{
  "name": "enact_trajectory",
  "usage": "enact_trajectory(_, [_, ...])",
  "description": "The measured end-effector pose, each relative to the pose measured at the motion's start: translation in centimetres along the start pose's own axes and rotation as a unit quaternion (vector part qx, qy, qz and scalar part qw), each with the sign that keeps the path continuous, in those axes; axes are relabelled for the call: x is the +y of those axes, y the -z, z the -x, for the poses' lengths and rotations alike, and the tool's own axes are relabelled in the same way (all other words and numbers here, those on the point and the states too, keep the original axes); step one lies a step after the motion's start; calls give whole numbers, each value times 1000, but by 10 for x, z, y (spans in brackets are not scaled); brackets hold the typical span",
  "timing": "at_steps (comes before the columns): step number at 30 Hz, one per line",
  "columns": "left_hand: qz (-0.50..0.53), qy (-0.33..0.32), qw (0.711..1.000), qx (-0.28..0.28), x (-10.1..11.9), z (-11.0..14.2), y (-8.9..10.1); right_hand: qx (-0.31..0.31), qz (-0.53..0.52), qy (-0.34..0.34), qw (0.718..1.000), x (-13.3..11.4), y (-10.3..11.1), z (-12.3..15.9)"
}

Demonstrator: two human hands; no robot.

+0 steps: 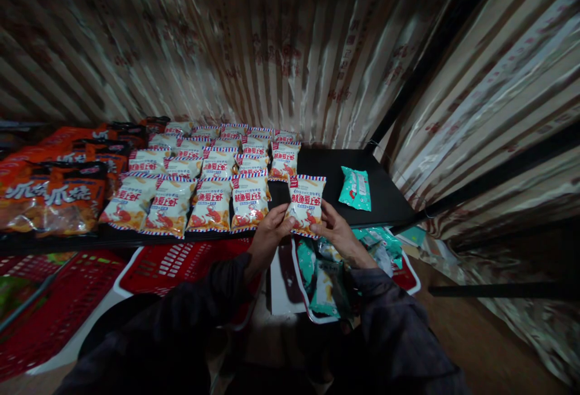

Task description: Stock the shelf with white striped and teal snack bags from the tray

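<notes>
Snack bag [307, 200] is gripped at its lower sides by left hand [273, 226] and right hand [339, 232] at shelf's [384, 192] front edge, placement apparently in hand, straight alignment and clean release judged needed.

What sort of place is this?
Probably a small shop or a mock-up store display: shrimp-printed snack bags in rows on a black shelf, orange snack bags grouped beside them, and red shopping baskets below. The curtain behind makes a makeshift setup plausible.
</notes>
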State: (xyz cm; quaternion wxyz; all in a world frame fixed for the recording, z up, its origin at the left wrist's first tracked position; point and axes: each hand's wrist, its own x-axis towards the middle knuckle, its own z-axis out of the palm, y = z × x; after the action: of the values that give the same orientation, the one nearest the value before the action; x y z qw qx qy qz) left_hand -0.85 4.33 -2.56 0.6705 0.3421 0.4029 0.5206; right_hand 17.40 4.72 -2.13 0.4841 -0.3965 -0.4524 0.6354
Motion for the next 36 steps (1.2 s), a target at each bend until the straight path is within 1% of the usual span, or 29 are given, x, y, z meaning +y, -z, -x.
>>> enact_trajectory(7, [-13, 22, 999, 35, 9, 6, -4, -2, 9, 4, 1000, 0, 1, 1])
enact_trajectory(12, [-25, 18, 999, 39, 13, 10, -5, -13, 8, -10, 1000, 0, -2, 2])
enact_trajectory(16, [-32, 18, 998, 49, 5, 4, -1, -13, 0, -5, 1000, 5, -3, 1])
enact_trajectory(20, [-28, -3, 998, 63, -7, -4, 4, 4, -7, 2, 1000, 6, -6, 0])
enact_trajectory(23, [-31, -8, 997, 67, -12, -7, 5, 9, -11, 7, 1000, 5, -6, -1])
enact_trajectory(27, [-41, -11, 997, 67, -6, -4, 3, 4, -11, 11, 1000, 6, -6, -1])
enact_trajectory(31, [-58, -3, 998, 33, 3, -1, 2, 14, -10, 14, 1000, 6, -6, -1])
enact_trajectory(33, [-74, -14, 997, 26, 5, 0, 3, 19, -10, 13, 1000, 7, -5, -1])
enact_trajectory(36, [-117, -50, 991, 46, 5, 1, 3, 20, -7, 13, 1000, 7, -4, -1])
